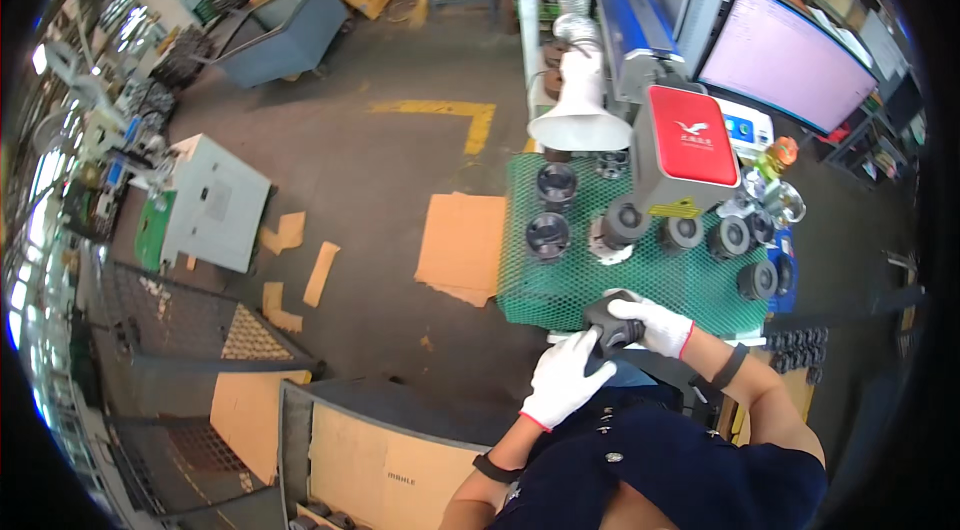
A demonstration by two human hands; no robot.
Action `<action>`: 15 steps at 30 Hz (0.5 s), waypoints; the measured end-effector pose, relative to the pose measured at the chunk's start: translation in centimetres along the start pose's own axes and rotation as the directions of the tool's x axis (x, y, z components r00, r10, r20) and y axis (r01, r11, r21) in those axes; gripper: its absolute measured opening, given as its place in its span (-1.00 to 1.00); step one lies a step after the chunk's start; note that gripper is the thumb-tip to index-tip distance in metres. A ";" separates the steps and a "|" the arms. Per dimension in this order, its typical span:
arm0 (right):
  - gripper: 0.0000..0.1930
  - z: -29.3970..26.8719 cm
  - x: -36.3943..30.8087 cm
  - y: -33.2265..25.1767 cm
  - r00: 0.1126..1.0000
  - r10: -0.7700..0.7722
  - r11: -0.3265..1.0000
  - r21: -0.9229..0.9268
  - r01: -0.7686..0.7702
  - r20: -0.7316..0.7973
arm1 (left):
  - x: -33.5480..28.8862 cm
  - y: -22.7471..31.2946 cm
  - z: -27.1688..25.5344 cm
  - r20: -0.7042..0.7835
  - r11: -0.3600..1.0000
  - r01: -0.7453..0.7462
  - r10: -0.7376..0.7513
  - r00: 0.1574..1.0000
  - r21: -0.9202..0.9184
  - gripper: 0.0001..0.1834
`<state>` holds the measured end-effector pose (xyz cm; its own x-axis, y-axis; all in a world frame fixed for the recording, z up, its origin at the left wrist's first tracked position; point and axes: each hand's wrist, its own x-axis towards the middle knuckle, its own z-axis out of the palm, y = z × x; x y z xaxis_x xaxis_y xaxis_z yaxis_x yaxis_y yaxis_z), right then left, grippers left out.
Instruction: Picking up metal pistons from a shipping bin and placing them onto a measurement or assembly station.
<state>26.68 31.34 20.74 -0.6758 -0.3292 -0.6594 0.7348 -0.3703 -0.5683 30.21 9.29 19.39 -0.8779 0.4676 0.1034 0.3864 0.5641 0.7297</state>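
In white gloves, both my hands hold one dark grey piston (612, 321) at the near edge of the bench. My left hand (568, 380) closes on its lower left side. My right hand (660, 327) grips it from the upper right. Just beyond lies a green mesh mat (550, 292) with several more pistons on it. One piston (626, 220) sits on a pale round holder under the red-topped machine head (692, 135). Two pistons, one of them the nearer piston (548, 235), show their hollow sides at the left. Another piston (757, 280) stands at the right edge.
A white funnel-shaped extraction hood (582, 115) hangs over the mat's far end. A monitor (785, 55) stands at the far right. Beside my right arm, rows of small dark parts (798, 348) lie. A cardboard-lined crate (390, 465) is at lower left; flat cardboard (462, 245) lies on the floor.
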 end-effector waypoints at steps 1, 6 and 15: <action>-0.40 1.4 0.6 0.5 0.996 -0.010 1.000 0.015 0.009 0.094 | 0.7 0.9 -0.9 0.046 0.995 0.096 -0.095 0.994 -0.006 -0.56; -0.23 4.3 0.6 -1.1 0.909 -0.061 0.998 0.033 0.052 0.412 | -1.4 0.8 -4.3 -0.293 0.971 0.112 -0.172 0.941 -0.212 -0.71; -0.39 -2.9 1.5 2.2 0.972 -0.013 0.979 0.201 -0.035 0.234 | 2.9 1.0 1.9 0.240 0.872 0.375 -0.309 0.920 -0.314 -0.51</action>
<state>27.48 32.55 17.06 -0.6799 -0.5184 -0.5187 0.7318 -0.5252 -0.4343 28.59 12.50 19.07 -0.8593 0.4196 -0.2925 -0.0805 0.4537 0.8875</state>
